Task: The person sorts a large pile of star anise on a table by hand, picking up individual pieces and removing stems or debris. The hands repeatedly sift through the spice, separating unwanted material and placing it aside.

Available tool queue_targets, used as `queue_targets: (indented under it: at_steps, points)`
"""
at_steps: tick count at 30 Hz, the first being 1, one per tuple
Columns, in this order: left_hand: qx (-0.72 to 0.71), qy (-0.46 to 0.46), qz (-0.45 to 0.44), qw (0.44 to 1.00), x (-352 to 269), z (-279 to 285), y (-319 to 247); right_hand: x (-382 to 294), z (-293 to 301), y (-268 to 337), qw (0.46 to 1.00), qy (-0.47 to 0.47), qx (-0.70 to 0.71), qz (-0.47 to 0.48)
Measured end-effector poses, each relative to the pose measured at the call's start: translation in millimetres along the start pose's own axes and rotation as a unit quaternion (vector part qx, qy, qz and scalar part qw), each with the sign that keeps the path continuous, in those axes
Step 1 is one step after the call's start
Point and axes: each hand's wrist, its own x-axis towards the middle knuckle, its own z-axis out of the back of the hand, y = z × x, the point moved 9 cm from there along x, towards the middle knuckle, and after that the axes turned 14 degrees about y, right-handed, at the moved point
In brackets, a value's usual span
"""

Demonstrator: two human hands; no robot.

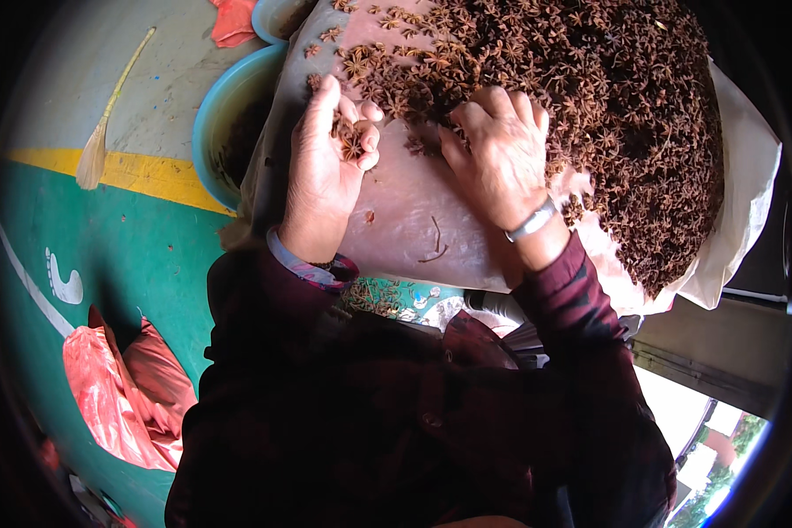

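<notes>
A large heap of dried star anise (607,112) covers the far and right side of a table spread with a plastic sheet (402,224). My left hand (333,152), palm up with curled fingers, holds several star anise pods (351,142) above the sheet's left part. My right hand (501,145) is palm down at the heap's near edge, its fingertips bent among the pods. Those fingertips are partly hidden, so whether they pinch a pod is unclear. Two thin stems (435,241) lie on the sheet between my wrists.
A blue-rimmed tub (204,125) stands against the table's left side, with another blue basin (264,23) beyond it. Left on the floor lie a straw broom (96,152) and a red plastic sack (112,396). Loose stems (376,297) litter the floor under the table's near edge.
</notes>
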Motion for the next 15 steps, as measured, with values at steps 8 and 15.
queue_targets:
  at_steps: [8,15]
  points:
    - [0.202,0.044,-0.011,0.978,-1.2,-20.3,6.3,38.0,-40.6,0.9,0.997,0.035,-0.059,0.037]
    - [0.433,0.099,-0.097,0.891,-8.1,-51.1,15.8,-12.5,7.8,21.9,0.997,-0.027,0.029,0.061]
